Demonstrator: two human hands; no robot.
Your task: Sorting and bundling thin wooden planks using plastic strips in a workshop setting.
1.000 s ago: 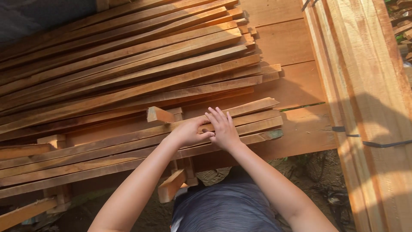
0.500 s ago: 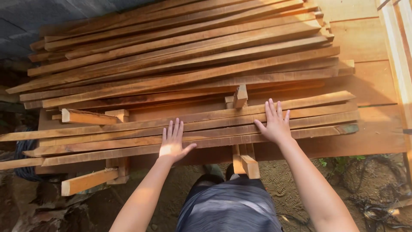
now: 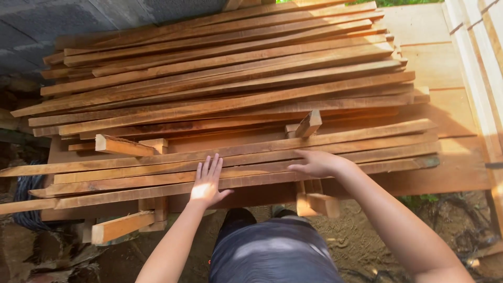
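The place is outdoors: bare dirt ground point(image 3: 361, 230) runs under the work, a grey block wall point(image 3: 63, 21) stands at the upper left, and a patch of green shows at the top right. A wide wooden platform point(image 3: 445, 110) of flat boards carries a big stack of long wood strips point(image 3: 236, 78), laid roughly side by side and slanting slightly across the view. Sunlight falls warm over the right half. Short wood blocks point(image 3: 123, 147) sit between the layers, one small block point(image 3: 309, 124) standing tilted near the middle, and more offcuts point(image 3: 120, 226) stick out under the front edge. A second stack of planks point(image 3: 479, 68) lines the right edge.

The left hand point(image 3: 207, 183) lies flat, palm down, fingers spread and straight, resting on the front strips point(image 3: 251, 165) at the near edge of the pile. The right hand point(image 3: 317, 163) rests on the same front strips, a little further right, fingers loosely together and pointing left, open and not gripping anything. The two hands are apart. The person stands right against the front edge, dark clothing point(image 3: 272, 254) visible below.
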